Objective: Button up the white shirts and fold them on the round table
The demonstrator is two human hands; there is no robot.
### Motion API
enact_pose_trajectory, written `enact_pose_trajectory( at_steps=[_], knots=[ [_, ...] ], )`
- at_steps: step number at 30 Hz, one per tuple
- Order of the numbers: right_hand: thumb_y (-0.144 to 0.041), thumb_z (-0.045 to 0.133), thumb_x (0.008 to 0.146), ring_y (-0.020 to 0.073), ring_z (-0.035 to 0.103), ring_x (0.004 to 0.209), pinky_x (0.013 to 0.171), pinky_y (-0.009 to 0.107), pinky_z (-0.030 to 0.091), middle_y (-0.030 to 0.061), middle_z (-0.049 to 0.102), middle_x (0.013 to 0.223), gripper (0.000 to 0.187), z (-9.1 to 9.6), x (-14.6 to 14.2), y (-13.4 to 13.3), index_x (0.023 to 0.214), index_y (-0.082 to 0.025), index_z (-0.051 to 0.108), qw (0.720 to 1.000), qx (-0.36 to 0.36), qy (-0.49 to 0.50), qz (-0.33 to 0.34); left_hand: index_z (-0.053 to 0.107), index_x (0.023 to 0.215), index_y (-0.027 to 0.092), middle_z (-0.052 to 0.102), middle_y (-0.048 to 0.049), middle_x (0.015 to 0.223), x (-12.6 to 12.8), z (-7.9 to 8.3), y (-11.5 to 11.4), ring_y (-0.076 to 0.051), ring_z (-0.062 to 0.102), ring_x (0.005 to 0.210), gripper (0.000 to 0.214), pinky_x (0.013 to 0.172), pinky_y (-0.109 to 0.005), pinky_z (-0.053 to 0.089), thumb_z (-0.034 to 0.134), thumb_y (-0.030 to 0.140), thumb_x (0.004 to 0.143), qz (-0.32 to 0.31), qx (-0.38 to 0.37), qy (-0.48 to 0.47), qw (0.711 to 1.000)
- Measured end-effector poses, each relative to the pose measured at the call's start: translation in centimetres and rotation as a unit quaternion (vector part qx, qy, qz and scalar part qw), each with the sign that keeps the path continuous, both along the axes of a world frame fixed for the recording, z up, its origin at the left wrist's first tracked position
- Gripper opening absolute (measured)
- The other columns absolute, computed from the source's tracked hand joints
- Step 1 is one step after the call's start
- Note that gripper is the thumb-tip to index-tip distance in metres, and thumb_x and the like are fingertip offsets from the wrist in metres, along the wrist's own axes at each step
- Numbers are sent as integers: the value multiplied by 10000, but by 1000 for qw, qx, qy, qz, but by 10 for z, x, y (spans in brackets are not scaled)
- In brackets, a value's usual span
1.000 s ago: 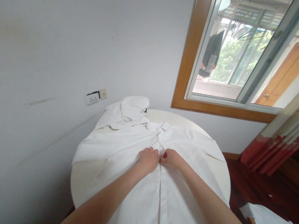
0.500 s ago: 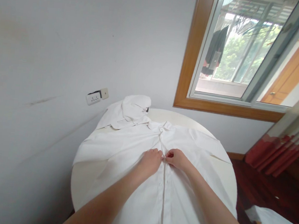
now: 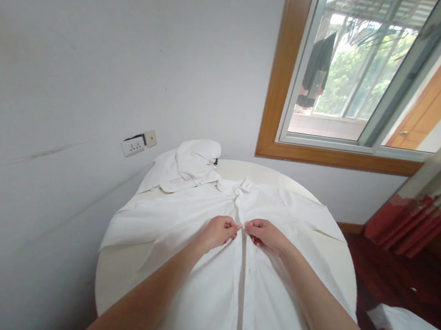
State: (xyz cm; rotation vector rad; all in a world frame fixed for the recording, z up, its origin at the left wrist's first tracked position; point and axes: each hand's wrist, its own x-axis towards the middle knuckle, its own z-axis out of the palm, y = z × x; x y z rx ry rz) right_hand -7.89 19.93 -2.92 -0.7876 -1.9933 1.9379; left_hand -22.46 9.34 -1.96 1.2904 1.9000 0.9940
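A white button-up shirt [image 3: 207, 289] lies spread front side up, its collar [image 3: 237, 187] towards the wall. Both hands meet at the front placket, below the collar. My left hand [image 3: 219, 231] pinches the placket edge from the left. From the right, my right hand [image 3: 264, 232] pinches the facing edge, fingertips almost touching those of the left. The button between the fingertips is too small to make out. Further down, the two front edges lie side by side with a narrow gap.
The shirt covers much of a round white table [image 3: 269, 173]. At its back left lies a bunched white garment [image 3: 189, 164] against the wall, below a power socket [image 3: 133, 146]. White cloth or paper [image 3: 408, 329] sits low at the right, near a red and cream curtain [image 3: 408, 216].
My left hand has turned so that its thumb and fingertips show, still at the placket. Both hands have lifted the edges slightly, and the view has shifted a little.
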Motion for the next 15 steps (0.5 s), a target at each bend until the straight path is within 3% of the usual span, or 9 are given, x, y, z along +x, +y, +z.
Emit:
enact_pose_trajectory(
  at_steps=[6, 15],
  knots=[
    [-337, 580, 697, 53, 324, 408, 398, 195, 193, -77, 413, 473, 175, -3, -2, -2, 662, -179, 516, 1000, -12, 7, -8, 484, 651, 167, 467, 54, 467, 3, -6, 1, -67, 431, 398, 321, 415, -193, 359, 535, 461, 767, -1, -24, -120, 992],
    [-348, 620, 671, 58, 318, 443, 432, 200, 219, -80, 399, 493, 191, 4, 0, -7, 707, -175, 549, 999, -21, 13, -23, 477, 672, 169, 446, 61, 511, 0, -14, 2, -52, 411, 424, 287, 409, -175, 327, 473, 419, 812, -27, -3, -131, 991]
  ],
)
